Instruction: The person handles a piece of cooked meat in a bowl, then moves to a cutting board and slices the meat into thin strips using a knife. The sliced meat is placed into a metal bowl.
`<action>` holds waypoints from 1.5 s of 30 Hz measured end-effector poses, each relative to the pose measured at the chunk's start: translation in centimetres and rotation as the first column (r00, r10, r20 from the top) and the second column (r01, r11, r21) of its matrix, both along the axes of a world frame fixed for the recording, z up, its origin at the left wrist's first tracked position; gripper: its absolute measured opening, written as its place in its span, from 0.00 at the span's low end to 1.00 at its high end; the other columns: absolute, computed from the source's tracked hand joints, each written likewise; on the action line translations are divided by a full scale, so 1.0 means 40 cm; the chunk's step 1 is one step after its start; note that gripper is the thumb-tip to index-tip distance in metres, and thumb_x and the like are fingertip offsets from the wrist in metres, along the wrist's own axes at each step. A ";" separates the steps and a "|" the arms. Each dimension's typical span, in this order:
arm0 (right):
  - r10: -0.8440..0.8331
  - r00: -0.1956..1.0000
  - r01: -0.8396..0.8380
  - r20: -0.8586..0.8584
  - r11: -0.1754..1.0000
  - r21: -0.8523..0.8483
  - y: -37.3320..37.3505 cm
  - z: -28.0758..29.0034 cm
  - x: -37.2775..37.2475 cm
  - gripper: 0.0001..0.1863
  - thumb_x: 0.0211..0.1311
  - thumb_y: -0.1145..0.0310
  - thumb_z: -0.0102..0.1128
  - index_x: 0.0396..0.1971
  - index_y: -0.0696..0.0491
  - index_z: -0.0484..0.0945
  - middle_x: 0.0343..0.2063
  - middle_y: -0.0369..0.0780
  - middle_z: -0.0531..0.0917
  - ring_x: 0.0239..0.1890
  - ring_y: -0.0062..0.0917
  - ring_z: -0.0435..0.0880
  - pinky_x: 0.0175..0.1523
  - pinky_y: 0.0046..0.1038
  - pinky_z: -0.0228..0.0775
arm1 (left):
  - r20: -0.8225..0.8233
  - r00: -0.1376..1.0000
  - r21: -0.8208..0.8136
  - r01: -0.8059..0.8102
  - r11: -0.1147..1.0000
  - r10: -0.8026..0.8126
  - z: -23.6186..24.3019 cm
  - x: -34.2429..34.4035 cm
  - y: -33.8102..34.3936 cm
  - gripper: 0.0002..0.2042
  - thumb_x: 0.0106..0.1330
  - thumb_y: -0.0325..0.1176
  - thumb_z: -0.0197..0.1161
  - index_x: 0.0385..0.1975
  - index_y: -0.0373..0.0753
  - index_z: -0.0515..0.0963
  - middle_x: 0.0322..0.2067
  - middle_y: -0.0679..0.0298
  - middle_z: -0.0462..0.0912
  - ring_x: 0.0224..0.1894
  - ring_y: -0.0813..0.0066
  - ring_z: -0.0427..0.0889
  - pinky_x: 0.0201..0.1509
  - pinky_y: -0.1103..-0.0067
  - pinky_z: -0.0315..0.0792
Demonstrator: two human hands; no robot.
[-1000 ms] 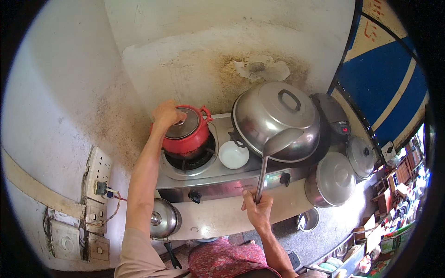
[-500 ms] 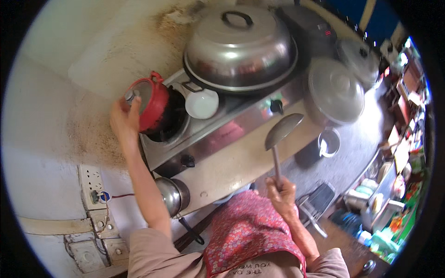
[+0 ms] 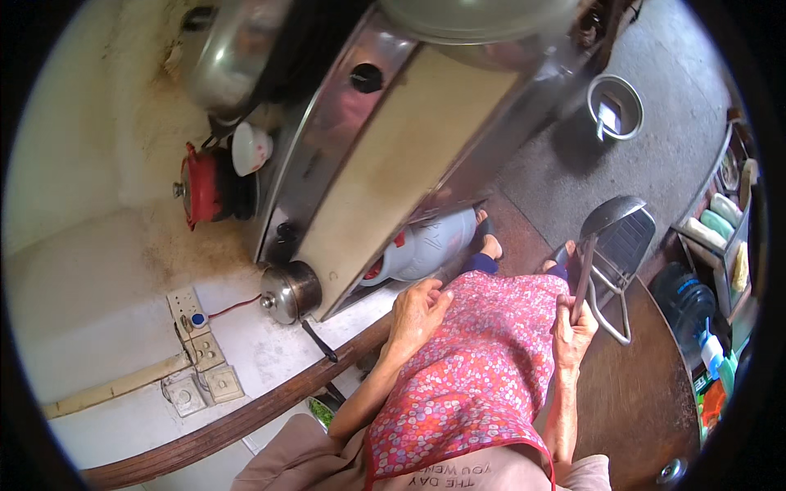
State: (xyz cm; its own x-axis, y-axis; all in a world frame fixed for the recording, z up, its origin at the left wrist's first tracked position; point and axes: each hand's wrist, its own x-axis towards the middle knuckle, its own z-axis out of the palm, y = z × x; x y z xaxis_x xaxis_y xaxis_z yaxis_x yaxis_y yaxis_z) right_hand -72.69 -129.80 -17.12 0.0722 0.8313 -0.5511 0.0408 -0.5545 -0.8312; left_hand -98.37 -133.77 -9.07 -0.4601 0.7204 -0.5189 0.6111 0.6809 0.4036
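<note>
My right hand (image 3: 575, 334) is closed round the handle of a metal ladle (image 3: 606, 216), its bowl pointing up and away from me. In front of the flowered apron (image 3: 475, 352), my left hand (image 3: 419, 317) holds nothing, its fingers loosely bent and apart. A red pot (image 3: 201, 185) with a knobbed lid stands on the left burner of the steel gas stove (image 3: 323, 135). Beside that pot is a white bowl (image 3: 252, 149). A large domed lid (image 3: 233, 53) covers the wide pan behind them.
Near the wall sockets (image 3: 196, 331) stands a small steel saucepan (image 3: 288, 293) with a black handle. A grey gas cylinder (image 3: 434, 245) is below the counter (image 3: 393, 147). A folding chair (image 3: 629, 241), a bucket (image 3: 616, 106) and a brown tabletop (image 3: 643, 393) lie to the right.
My left hand has let go of the red pot's lid knob and come back before the apron. My view has turned right. The ladle stays in my right hand.
</note>
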 end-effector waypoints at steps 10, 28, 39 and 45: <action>-0.235 0.943 0.237 0.235 0.971 0.021 0.095 0.005 0.192 0.14 0.60 0.68 0.66 0.18 0.55 0.73 0.12 0.29 0.65 0.18 0.11 0.61 0.21 0.24 0.54 | 0.039 0.973 0.101 0.225 0.969 -0.230 -0.005 0.157 0.163 0.14 0.57 0.33 0.68 0.39 0.30 0.81 0.28 0.51 0.84 0.28 0.66 0.82 0.35 0.74 0.76; -0.699 0.642 0.560 0.316 0.708 0.430 0.472 0.130 0.257 0.18 0.68 0.58 0.57 0.28 0.59 0.77 0.19 0.34 0.76 0.23 0.15 0.71 0.28 0.26 0.64 | 0.090 0.709 0.397 0.618 0.678 -0.699 0.010 0.336 0.846 0.15 0.59 0.33 0.66 0.40 0.28 0.81 0.33 0.48 0.84 0.34 0.57 0.85 0.40 0.68 0.77; -0.506 0.748 0.223 0.429 0.801 0.555 0.729 0.087 0.516 0.15 0.68 0.63 0.53 0.32 0.61 0.78 0.23 0.35 0.79 0.27 0.21 0.75 0.35 0.25 0.68 | 0.017 0.811 0.419 0.525 0.741 -0.585 -0.051 0.523 0.902 0.12 0.61 0.37 0.64 0.34 0.33 0.80 0.32 0.48 0.82 0.38 0.47 0.81 0.43 0.61 0.75; -0.237 0.948 0.081 0.211 0.823 0.562 0.947 0.166 0.486 0.16 0.72 0.59 0.51 0.46 0.56 0.77 0.18 0.24 0.60 0.20 0.08 0.56 0.23 0.16 0.44 | 0.153 0.940 0.501 0.193 0.844 -0.306 -0.071 0.528 0.782 0.12 0.63 0.37 0.62 0.33 0.31 0.77 0.30 0.46 0.80 0.35 0.45 0.81 0.39 0.59 0.75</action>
State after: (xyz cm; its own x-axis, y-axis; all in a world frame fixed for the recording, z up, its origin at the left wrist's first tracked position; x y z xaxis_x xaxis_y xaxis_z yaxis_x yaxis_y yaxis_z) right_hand -53.25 -91.91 -10.49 0.3046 0.9516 0.0416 0.2488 -0.0374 -0.9678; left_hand -77.25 -102.51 -11.90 -0.1467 0.9774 -0.1520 0.5919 0.2098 0.7782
